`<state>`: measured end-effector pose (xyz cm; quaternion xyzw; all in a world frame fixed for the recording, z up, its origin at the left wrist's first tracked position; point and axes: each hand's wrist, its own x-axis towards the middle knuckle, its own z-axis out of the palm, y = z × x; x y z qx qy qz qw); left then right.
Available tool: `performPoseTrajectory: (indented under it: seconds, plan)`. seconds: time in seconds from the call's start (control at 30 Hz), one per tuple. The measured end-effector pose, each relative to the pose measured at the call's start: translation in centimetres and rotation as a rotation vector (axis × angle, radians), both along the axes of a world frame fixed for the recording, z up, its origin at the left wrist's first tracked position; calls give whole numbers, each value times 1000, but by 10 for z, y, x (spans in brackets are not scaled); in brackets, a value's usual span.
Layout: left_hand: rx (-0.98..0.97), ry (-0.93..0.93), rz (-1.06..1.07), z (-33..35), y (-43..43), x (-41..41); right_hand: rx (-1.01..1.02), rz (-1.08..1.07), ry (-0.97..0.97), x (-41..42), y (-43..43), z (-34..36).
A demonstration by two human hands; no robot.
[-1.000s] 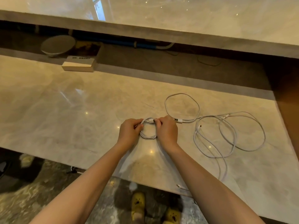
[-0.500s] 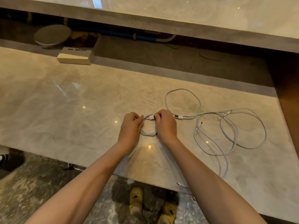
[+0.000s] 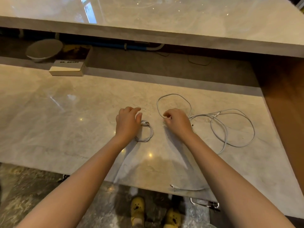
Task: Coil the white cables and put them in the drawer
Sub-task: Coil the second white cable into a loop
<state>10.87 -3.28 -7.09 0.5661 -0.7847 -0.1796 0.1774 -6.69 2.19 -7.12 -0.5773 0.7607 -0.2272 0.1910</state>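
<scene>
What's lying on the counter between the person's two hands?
In the head view, the small coiled cable lies beside the left hand; from it to the right hand the marble counter is bare.

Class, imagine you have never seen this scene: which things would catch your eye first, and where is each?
Two bare forearms reach in from the bottom, the left hand resting beside a small coiled white cable at the centre of the marble counter. The right hand sits at the edge of the loose white cables that sprawl in wide loops to the right. Below the counter edge, yellow slippers stand out on the floor.
</scene>
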Motion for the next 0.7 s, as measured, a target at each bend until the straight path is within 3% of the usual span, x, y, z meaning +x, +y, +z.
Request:
performPoseTrajectory:
  seconds: [0.07,0.13,0.3,0.43,0.7]
  plan:
    - [16,25,-82,5,-2,-15,99,-12,236,-22,4,0]
    - [65,18,-198,7,0,-36,195,6,313,-32,7,-2]
    - [245,-92,-406,9,7,-84,131,54,228,-40,8,-2]
    - [148,-196,-461,17,5,-96,0,58,109,-50,10,11]
    - [47,-34,-410,95,-1,-121,-206,48,-21,-87,5,62]
